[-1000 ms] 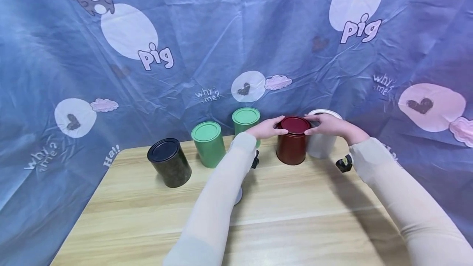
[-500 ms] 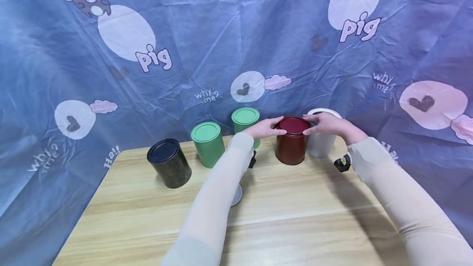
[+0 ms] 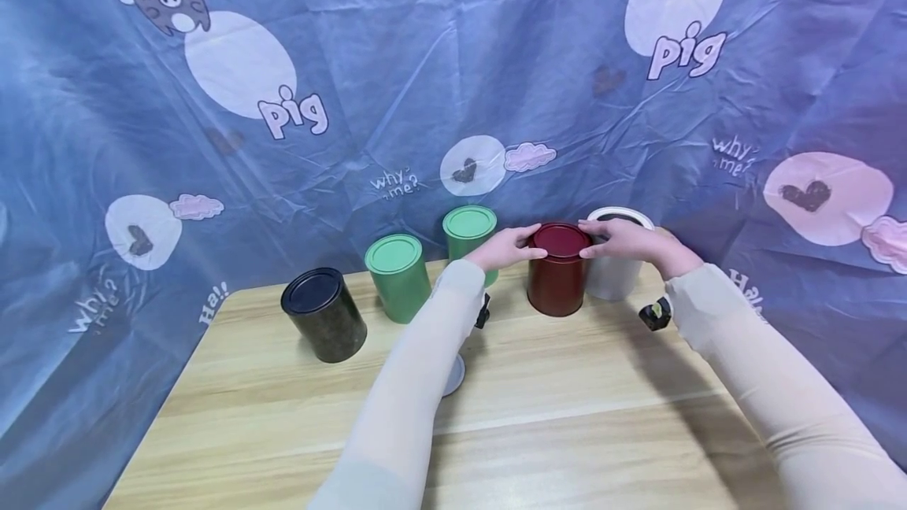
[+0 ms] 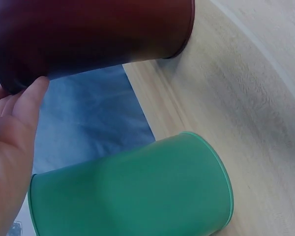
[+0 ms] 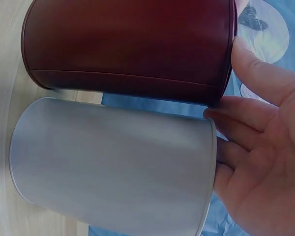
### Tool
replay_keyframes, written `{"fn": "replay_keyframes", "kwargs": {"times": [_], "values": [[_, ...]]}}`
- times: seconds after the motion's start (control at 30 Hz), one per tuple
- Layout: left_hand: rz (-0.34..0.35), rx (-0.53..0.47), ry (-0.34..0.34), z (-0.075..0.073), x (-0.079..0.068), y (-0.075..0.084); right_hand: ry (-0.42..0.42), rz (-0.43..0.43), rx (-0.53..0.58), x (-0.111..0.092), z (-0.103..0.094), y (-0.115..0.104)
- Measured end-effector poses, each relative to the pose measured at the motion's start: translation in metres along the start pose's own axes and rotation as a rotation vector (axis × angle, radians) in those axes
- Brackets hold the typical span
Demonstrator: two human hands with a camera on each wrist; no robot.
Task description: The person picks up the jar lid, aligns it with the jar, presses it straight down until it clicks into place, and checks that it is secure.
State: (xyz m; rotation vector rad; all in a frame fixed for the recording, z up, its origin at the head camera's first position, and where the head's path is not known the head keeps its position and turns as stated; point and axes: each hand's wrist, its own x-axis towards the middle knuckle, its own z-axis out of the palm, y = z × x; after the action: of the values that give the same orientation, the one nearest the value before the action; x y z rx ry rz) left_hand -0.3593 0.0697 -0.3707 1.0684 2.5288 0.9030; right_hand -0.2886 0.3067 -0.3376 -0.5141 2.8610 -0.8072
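A dark red can with a red lid stands upright near the table's back edge. My left hand holds its top rim from the left, thumb at the front and fingers reaching behind. From the right, my right hand grips the same rim, its thumb pressed against the lid's edge. A white-grey can stands close beside the red one, its top uncovered and dark inside. The right hand's lower fingers lie behind that can's rim. Left of the red can is a green can, partly covered by my left hand in the head view.
Another green can and a black can stand farther left on the wooden table. A grey round lid lies on the table, partly hidden by my left forearm. A blue printed cloth hangs behind the cans.
Both hands keep their places at the red can's rim. The head view has shifted slightly, and a little more of the grey lid shows beside the left forearm.
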Motion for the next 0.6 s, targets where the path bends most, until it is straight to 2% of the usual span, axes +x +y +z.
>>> {"fn": "replay_keyframes", "kwargs": {"times": [0.37, 0.6], "values": [[0.000, -0.047, 0.004, 0.0004, -0.0014, -0.0031, -0.009, 0.006, -0.014, -0.0006, 0.0012, -0.0055], [0.005, -0.077, 0.041, 0.0041, -0.0023, -0.0067, 0.026, -0.009, -0.058, -0.0024, 0.0028, -0.0047]]}}
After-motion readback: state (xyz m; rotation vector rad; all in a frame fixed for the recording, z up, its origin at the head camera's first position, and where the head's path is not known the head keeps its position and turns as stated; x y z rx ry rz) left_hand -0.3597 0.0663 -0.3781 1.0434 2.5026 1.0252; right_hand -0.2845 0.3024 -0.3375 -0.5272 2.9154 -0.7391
